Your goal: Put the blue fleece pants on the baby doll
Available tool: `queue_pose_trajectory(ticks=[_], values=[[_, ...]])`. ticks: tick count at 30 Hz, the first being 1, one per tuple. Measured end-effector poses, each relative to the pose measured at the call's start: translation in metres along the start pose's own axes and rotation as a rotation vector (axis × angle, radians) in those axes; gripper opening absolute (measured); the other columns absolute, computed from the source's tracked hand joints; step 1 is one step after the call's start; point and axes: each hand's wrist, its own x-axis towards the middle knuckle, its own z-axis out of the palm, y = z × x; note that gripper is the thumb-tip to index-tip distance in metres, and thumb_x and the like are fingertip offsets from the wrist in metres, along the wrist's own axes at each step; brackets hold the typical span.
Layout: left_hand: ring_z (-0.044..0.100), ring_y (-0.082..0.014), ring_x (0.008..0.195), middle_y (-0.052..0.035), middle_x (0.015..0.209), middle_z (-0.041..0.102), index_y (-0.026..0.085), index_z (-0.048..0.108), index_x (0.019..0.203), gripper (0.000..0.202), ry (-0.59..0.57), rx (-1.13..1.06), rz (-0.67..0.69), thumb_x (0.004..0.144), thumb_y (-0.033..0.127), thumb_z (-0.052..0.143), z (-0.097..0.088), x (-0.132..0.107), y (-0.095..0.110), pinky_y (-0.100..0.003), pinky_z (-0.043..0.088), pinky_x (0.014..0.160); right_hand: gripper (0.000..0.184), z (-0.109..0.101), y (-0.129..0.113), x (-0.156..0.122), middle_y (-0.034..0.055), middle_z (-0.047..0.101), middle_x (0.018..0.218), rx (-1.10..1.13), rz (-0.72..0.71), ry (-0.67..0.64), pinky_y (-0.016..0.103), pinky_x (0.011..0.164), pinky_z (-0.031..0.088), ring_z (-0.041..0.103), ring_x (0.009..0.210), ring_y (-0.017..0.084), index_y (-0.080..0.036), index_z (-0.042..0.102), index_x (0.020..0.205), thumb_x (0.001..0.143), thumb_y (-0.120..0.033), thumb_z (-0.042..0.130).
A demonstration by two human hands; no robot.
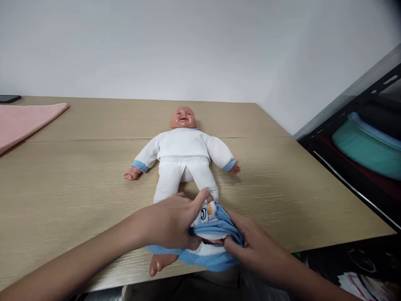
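Observation:
A baby doll [184, 142] lies on its back, head away from me, in a white top with blue cuffs and white trousers. At its feet, both my hands grip a blue terry-cloth garment [225, 219] with white parts and a stitched eye and orange patch. My left hand [175, 221] pinches its left side, thumb and fingers closed on the cloth. On the other side my right hand [247, 242] is closed on the edge of an opening. A little skin-coloured plastic shows inside. One doll foot [161, 263] sticks out below my left hand; the other is hidden by the cloth.
The doll lies on a wooden table [94, 184] close to its front edge. A pink cloth [29, 123] and a dark flat object [10, 99] are at the left. To the right, a black rack [354, 113] holds a green basin [369, 146]. A white wall stands behind.

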Motion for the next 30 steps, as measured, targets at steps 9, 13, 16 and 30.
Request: queue_pose_trajectory(ticks=[9, 13, 16, 30], values=[[0.065, -0.0241, 0.092, -0.0005, 0.104, 0.063, 0.026, 0.041, 0.134, 0.066, 0.112, -0.300, 0.108, 0.078, 0.021, 0.076, -0.001, 0.002, -0.010, -0.034, 0.047, 0.078, 0.053, 0.015, 0.031, 0.000, 0.0007, 0.066, 0.112, 0.017, -0.365, 0.184, 0.033, 0.092, 0.060, 0.069, 0.103, 0.022, -0.032, 0.062, 0.132, 0.086, -0.007, 0.068], [0.063, -0.0200, 0.086, 0.0038, 0.099, 0.061, 0.028, 0.042, 0.129, 0.067, 0.144, -0.433, 0.148, 0.074, 0.015, 0.078, -0.001, 0.001, -0.014, -0.030, 0.046, 0.074, 0.049, 0.018, 0.034, 0.005, 0.0003, 0.064, 0.118, -0.003, -0.566, 0.313, 0.029, 0.090, 0.059, 0.070, 0.103, 0.019, -0.034, 0.061, 0.130, 0.090, -0.011, 0.076], [0.066, -0.0204, 0.088, 0.0030, 0.104, 0.065, 0.028, 0.043, 0.137, 0.068, 0.172, -0.488, 0.184, 0.078, 0.013, 0.075, -0.001, -0.001, -0.016, -0.030, 0.049, 0.075, 0.055, 0.010, 0.031, 0.009, 0.0042, 0.063, 0.130, -0.088, -0.609, 0.430, 0.031, 0.103, 0.057, 0.066, 0.124, 0.024, -0.034, 0.064, 0.136, 0.089, -0.016, 0.086], [0.068, -0.0245, 0.108, -0.0014, 0.113, 0.071, 0.022, 0.073, 0.112, 0.021, 0.259, -0.565, 0.236, 0.091, 0.016, 0.075, -0.005, 0.007, -0.028, -0.035, 0.053, 0.096, 0.041, -0.039, 0.041, 0.049, 0.0060, 0.075, 0.119, 0.449, -0.118, -0.141, 0.040, 0.092, 0.057, 0.072, 0.109, 0.027, -0.028, 0.070, 0.127, 0.097, -0.049, 0.087]])
